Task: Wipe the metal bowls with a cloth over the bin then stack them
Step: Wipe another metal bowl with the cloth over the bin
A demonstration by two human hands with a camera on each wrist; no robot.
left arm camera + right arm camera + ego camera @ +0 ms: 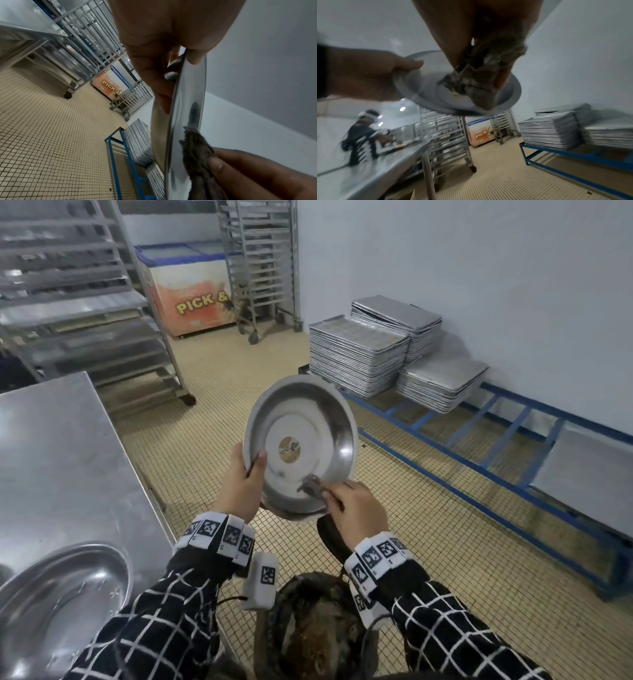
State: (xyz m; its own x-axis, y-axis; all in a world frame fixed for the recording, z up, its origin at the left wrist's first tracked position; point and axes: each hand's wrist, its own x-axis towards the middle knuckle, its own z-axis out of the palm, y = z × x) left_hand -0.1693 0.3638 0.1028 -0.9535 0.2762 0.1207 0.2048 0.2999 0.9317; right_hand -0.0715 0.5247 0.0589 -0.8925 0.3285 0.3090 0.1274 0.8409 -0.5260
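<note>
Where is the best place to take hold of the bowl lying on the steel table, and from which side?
Probably the near right rim of the second bowl. It lies open side up on the steel table, close to the table's edge, so the thin flared rim is free there. Come from the right with the left hand, thumb inside and fingers under the rim, as it holds the lifted bowl.

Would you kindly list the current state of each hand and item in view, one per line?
Left hand: grips the bowl's rim.
Right hand: pinches the cloth against the bowl.
Metal bowl: held tilted above the bin, sticker inside.
Cloth: bunched, touching the bowl's inner wall.
Bin: open, below the hands.
Second bowl: lying on the steel table.
</note>
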